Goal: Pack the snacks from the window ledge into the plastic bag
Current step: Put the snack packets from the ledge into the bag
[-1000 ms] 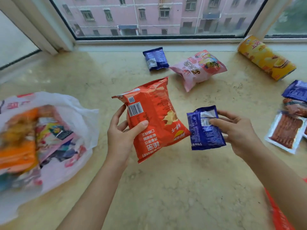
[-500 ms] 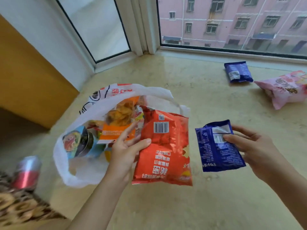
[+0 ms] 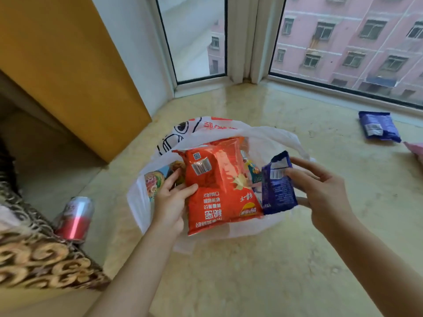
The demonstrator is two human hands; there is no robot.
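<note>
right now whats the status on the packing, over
Left hand grips orange chip bag, right hand pinches blue packet. Both over the open plastic bag, not yet released. Another blue packet on ledge. Nothing blocking.

From my remote feed I see two bare forearms rising from the bottom edge, each ending in a bare hand: the left hand point(image 3: 170, 202) and the right hand point(image 3: 325, 193). No sleeve shows on either arm as far as the frame reaches, and I see no glove, ring, watch or bracelet on the wrists or fingers. The fingers are slim with short, unpainted nails, and the forearms look smooth, with no marks that I can make out.
</note>
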